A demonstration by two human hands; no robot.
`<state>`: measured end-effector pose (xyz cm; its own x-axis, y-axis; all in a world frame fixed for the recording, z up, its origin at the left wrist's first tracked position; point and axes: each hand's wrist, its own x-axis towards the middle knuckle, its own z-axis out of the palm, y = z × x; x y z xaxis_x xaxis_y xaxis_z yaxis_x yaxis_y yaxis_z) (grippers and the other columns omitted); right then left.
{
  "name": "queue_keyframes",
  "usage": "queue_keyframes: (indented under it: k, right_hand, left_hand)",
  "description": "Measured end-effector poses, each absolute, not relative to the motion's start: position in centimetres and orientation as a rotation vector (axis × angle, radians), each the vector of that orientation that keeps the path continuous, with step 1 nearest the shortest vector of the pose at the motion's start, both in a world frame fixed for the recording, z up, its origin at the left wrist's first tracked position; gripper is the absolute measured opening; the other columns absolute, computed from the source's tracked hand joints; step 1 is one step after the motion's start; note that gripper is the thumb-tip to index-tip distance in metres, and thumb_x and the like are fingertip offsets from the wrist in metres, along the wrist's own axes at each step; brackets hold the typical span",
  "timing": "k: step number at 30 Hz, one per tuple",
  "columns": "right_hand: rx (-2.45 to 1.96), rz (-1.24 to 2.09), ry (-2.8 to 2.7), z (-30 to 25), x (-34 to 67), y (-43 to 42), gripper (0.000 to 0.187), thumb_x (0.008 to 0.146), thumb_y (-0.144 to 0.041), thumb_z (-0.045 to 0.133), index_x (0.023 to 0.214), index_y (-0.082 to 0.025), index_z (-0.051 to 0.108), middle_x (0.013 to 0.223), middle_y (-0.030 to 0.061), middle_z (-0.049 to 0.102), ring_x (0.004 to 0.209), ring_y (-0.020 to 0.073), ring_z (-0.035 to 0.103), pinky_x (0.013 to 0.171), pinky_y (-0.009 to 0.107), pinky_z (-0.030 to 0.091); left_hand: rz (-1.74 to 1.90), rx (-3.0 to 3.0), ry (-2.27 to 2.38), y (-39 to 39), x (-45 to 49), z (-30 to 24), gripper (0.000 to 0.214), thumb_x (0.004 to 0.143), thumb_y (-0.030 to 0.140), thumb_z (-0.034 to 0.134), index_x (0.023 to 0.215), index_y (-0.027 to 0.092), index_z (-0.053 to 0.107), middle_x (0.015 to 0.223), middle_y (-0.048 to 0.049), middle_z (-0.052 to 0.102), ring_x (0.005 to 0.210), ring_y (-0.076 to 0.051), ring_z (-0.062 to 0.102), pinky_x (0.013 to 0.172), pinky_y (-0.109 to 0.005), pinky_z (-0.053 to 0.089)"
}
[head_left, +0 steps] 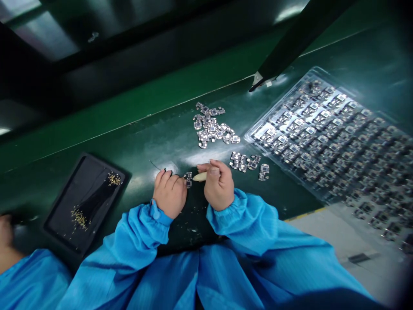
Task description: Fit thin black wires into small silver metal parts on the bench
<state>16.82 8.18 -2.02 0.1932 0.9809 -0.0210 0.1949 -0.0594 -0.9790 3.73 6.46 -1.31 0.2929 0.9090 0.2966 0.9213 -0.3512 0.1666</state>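
Both my hands rest on a dark green work surface (129, 142), sleeves in blue. My left hand (169, 191) is closed, its fingertips pinching a small silver electronic part (188, 178). My right hand (218, 183) is closed around a pale stick-like tool (200, 176), whose tip points left at that part. A loose pile of similar small parts (213, 127) lies beyond my hands. A few more parts (247, 162) lie just right of my right hand.
A clear plastic tray (332, 137) with several rows of parts fills the right side. A black tray (82, 202) with tiny gold bits sits at the left. Another person's hand (6, 234) shows at the far left edge. A dark bar (290, 43) slants above.
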Motion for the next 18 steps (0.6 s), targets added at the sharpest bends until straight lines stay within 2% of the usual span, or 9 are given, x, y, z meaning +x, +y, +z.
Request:
queue_keyframes:
  k: [10, 18]
  right_hand:
    - [-1.522, 0.916, -1.278, -2.59, 16.72, 7.84, 0.027, 0.083, -0.042, 0.034, 0.101, -0.025, 0.044, 0.088, 0.0040, 0.064, 0.080, 0.0159, 0.061, 0.079, 0.036, 0.046]
    - [-1.465, 0.925, -1.328, -2.58, 16.85, 7.76, 0.024, 0.082, -0.035, 0.037, 0.104, -0.026, 0.041, 0.089, 0.0037, 0.064, 0.086, 0.0166, 0.059, 0.084, 0.038, 0.043]
  left_hand:
    - [-0.523, -2.472, -1.752, 6.65, 3.98, -1.18, 0.011, 0.076, 0.018, 0.047, 0.074, 0.017, 0.058, 0.071, -0.0023, 0.059, 0.082, -0.019, 0.054, 0.087, -0.039, 0.041]
    - [-0.515, -2.487, -1.756, 6.54, 3.95, -1.25, 0.012, 0.077, 0.018, 0.046, 0.076, 0.017, 0.058, 0.072, -0.0029, 0.059, 0.083, -0.019, 0.054, 0.088, -0.039, 0.039]
